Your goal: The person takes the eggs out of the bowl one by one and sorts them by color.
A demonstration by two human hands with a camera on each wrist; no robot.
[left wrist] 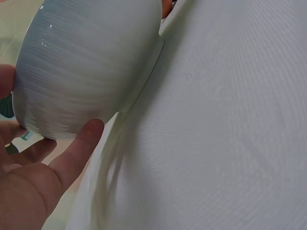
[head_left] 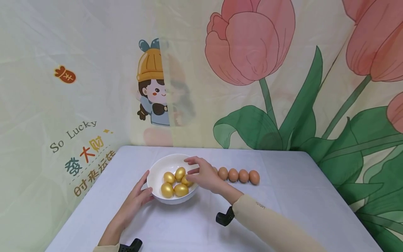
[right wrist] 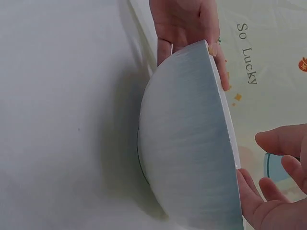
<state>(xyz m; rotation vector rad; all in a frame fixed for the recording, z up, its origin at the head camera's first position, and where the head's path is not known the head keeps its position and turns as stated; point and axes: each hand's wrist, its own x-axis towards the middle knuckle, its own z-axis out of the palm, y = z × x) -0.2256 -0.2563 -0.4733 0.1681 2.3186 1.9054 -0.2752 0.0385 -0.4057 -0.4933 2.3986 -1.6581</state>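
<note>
A white bowl (head_left: 174, 201) stands on the table with several golden eggs (head_left: 169, 177) in it. At the bowl's left side, my left hand (head_left: 136, 196) holds it, fingers spread along the outer wall and thumb by the rim. My right hand (head_left: 206, 175) is over the right rim with its fingers apart. Its lower fingertips overlap the rightmost golden egg (head_left: 188, 181), partly hiding it. In the right wrist view, nothing shows between the thumb and fingers (right wrist: 276, 203).
A row of brown eggs (head_left: 233, 175) lies right of the bowl, its left end partly behind my right hand. White cloth covers the table (head_left: 252, 217). Printed curtains (head_left: 189, 133) with tulips and a cartoon figure hang along the far and left sides.
</note>
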